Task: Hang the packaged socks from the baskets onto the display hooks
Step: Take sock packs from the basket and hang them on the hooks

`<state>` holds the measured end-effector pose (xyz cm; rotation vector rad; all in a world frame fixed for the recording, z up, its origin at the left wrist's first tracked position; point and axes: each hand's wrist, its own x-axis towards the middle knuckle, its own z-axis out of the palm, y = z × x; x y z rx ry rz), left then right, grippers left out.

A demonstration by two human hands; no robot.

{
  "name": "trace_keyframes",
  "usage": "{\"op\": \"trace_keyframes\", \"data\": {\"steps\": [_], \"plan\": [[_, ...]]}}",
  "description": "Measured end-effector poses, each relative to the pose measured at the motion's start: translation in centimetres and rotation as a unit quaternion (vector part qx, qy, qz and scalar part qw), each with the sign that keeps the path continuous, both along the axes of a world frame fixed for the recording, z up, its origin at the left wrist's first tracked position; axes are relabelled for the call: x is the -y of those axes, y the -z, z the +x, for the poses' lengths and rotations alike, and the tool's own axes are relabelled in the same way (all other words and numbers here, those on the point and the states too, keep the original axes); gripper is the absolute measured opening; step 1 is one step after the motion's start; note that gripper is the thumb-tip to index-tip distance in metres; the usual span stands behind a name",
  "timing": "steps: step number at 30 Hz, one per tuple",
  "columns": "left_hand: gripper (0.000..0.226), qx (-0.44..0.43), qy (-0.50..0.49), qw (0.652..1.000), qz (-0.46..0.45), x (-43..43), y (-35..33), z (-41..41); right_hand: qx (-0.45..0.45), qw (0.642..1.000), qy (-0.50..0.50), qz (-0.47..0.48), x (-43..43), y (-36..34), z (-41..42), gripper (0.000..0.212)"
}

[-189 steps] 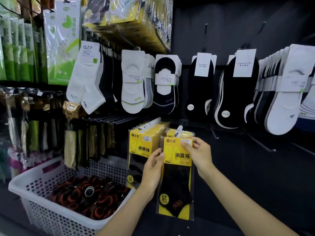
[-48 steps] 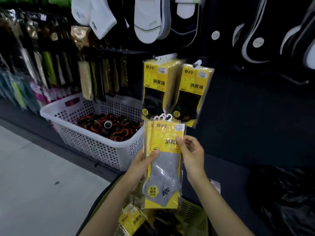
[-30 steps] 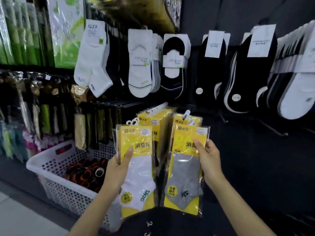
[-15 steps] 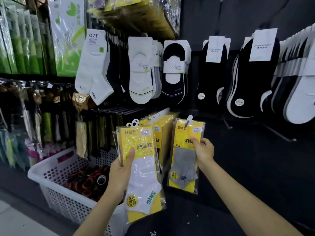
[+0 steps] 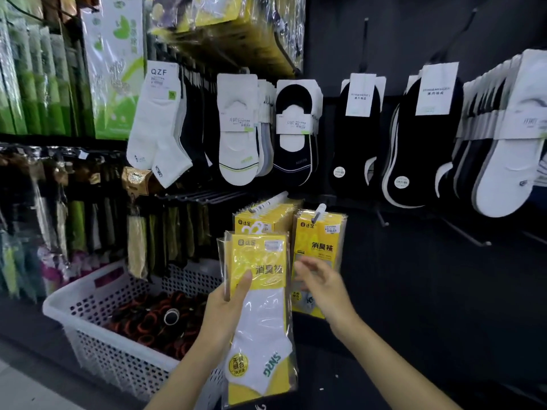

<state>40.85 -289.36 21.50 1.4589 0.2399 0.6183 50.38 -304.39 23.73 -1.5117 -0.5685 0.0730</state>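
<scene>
Now | left hand (image 5: 223, 310) grips white-sock packs (image 5: 265, 324) | right hand (image 5: 324, 287) loose, empty | one basket (image 5: 124, 362)

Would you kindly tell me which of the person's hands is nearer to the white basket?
Left. The left hand, gripping the white-sock pack, is just right of the white basket; the right hand is farther right, in front of the hanging grey-sock pack.

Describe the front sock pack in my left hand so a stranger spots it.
Find the white basket on the left; right of it, yellow packets hang on two hooks. In front, the left hand holds a sock pack, the only one showing a white sock with green lettering.
</scene>
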Motion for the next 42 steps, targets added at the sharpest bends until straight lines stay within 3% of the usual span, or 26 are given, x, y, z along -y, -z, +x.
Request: {"op": "trace_keyframes", "data": {"steps": [5,11,17,22,30,37,42], "plan": [[0.033,0.016,0.008,0.999,-0.036,1.3,-0.2,0.0,-0.019,0.999,0.002,0.05,-0.1,0.1,-2.2,0.013],[0.042,0.013,-0.011,1.0,-0.014,1.1,-0.3,-0.5,-0.1,0.991,-0.037,0.075,0.9,0.2,-2.3,0.015],[0.05,0.022,-0.1,0.988,0.111,-0.2,-0.2,-1.1,-0.068,0.992,0.024,0.104,1.8,0.2,-1.3,0.015],[0.05,0.035,-0.163,0.979,0.115,-2.2,-0.3,-1.3,-0.037,0.986,0.093,0.136,3.5,-1.0,1.2,0.011],[0.051,0.042,-0.178,0.975,0.122,-3.7,-0.6,-0.5,-0.002,0.988,0.139,0.071,2.2,-1.1,5.4,0.008],[0.048,0.052,-0.142,0.982,0.117,-3.0,-0.7,0.1,-0.059,0.983,0.162,0.065,0.8,0.2,8.9,0.005],[0.05,0.055,-0.131,0.983,0.115,-2.3,-0.5,0.4,-0.044,0.962,0.271,0.008,1.0,0.9,10.5,0.029]]}}
